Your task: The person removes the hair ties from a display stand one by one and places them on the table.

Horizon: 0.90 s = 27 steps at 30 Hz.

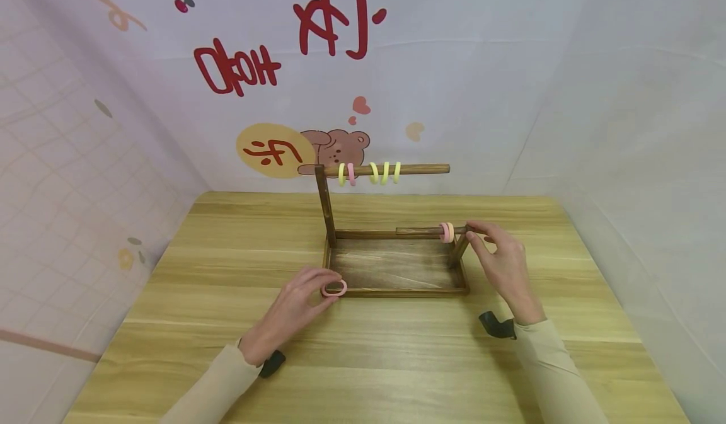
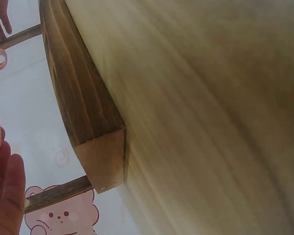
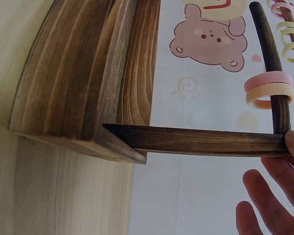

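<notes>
— Pale sleeves [image 1: 212, 380] are noted nearest the camera. How are the hands found?

— By the left hand [image 1: 300, 295], a pink ring [image 1: 334, 295] is pinched; it is held up near the near-left corner of the tray [image 1: 397, 292]. By the right hand [image 1: 505, 260], the top of the short post [image 1: 460, 251] is gripped, where the lower bar [image 1: 420, 231] is joined.

— Is the handling judged sound?

— It is. The ring's hole is largely unobstructed and the bar is braced at its fixed end. It is advised that the ring be pinched by its outer edge only and be turned square to the bar's free end, which is pointed leftward.

— What should be guarded against?

— Side force, since the bar is supported at one end only. The second pink ring [image 1: 444, 235] and the peach ring [image 1: 450, 232], set together near the post, should not be knocked.

— And beyond?

— Four yellow rings [image 1: 386, 172] and a third pink ring [image 1: 351, 174] are carried on the upper bar [image 1: 425, 169], by which the tall post [image 1: 326, 206] is met at the left. The tray is borne by the worktop [image 1: 386, 361].
</notes>
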{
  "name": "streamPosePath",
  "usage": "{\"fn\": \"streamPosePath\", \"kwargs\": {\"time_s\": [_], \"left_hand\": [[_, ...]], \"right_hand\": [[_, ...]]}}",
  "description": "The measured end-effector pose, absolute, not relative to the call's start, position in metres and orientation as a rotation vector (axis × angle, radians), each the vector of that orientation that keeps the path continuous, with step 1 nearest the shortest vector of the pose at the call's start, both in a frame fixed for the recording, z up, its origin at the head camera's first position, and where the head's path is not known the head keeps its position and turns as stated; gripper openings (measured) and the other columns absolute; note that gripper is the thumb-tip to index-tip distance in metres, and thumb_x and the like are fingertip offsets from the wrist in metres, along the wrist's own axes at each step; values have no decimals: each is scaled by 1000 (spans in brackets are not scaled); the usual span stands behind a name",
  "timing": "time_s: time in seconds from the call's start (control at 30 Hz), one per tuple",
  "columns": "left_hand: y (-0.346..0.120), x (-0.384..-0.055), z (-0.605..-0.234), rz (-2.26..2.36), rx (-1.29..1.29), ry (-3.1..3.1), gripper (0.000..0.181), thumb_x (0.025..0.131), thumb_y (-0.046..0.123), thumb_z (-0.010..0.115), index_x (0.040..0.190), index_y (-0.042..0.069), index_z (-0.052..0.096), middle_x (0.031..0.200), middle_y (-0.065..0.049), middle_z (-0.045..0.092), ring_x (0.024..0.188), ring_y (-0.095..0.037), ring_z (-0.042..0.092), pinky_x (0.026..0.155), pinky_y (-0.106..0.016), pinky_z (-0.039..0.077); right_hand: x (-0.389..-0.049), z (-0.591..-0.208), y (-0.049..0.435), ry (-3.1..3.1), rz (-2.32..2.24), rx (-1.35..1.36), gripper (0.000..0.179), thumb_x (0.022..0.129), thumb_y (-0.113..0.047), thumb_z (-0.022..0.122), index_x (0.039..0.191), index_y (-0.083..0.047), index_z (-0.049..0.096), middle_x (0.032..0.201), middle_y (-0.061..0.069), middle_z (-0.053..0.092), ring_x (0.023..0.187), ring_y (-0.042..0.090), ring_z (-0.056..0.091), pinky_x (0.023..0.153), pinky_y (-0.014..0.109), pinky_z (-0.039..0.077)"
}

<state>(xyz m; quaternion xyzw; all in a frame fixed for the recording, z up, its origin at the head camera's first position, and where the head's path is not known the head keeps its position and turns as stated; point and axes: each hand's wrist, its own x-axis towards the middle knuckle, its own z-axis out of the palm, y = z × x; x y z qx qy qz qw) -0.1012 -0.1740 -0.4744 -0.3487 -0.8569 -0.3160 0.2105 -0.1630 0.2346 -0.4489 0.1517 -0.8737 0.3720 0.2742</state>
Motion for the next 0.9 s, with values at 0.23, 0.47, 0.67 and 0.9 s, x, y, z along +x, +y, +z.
{"fn": "streamPosePath", "kwargs": {"time_s": [0.23, 0.47, 0.67, 0.9], "left_hand": [[-176, -95, -480, -901, -989, -2432, 44, 73, 3, 93, 113, 6, 75, 115, -3, 74, 108, -21, 68, 92, -38, 59], [-176, -91, -483, -908, -1022, -2459, 44, 77, 7, 92, 117, 7, 74, 116, -2, 73, 109, -20, 67, 93, -36, 58], [-176, -88, -488, -880, -1047, -2471, 45, 78, 11, 91, 119, 6, 74, 116, -4, 73, 107, -20, 68, 93, -35, 58], [-176, -85, -494, -918, -1076, -2494, 44, 77, 9, 91, 118, 3, 73, 116, -7, 74, 106, -21, 69, 92, -35, 59]], "right_hand": [[-163, -449, 235, -2342, 1012, 409, 24, 96, -1, 73, 121, 0, 73, 115, 15, 75, 109, 36, 70, 87, 51, 55], [-164, -450, 235, -2345, 998, 399, 24, 97, -3, 73, 121, -1, 73, 115, 14, 76, 109, 35, 70, 88, 40, 55], [-164, -450, 235, -2337, 1000, 407, 24, 96, -3, 73, 120, -1, 73, 115, 14, 76, 108, 34, 71, 87, 44, 56], [-163, -450, 235, -2329, 1013, 410, 24, 96, -2, 73, 120, -1, 73, 114, 15, 76, 107, 35, 71, 89, 9, 44]]}}
